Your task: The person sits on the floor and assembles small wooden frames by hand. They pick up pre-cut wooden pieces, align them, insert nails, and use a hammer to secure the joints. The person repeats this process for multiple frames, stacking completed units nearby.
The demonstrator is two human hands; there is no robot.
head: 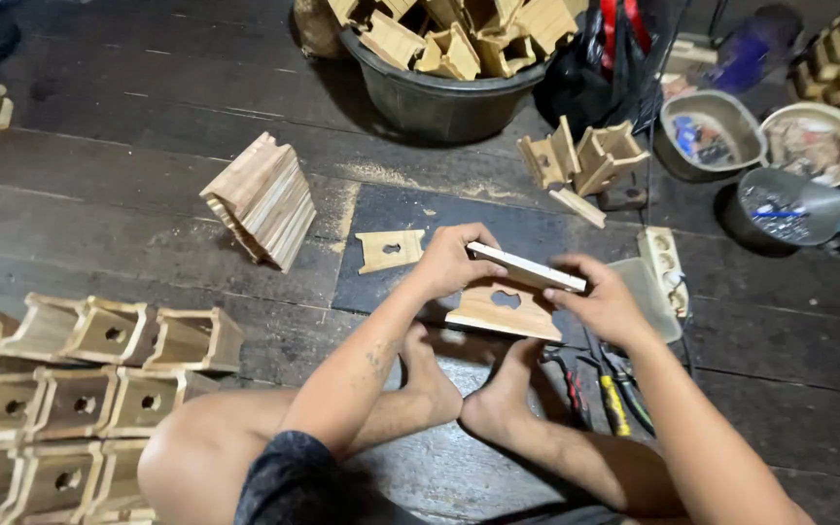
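Brimming with wooden pieces at twelve o'clock, the black tub (bowls probably hold hardware) faces left hand and right hand, both pinching a thin panel.

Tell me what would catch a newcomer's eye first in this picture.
In the middle, the left hand and right hand hold a thin wooden slat above a flat wooden panel with a cut-out lying on the dark plank floor. At lower left sit rows of open wooden boxes with round holes. At the top, a black tub is heaped with wooden pieces.
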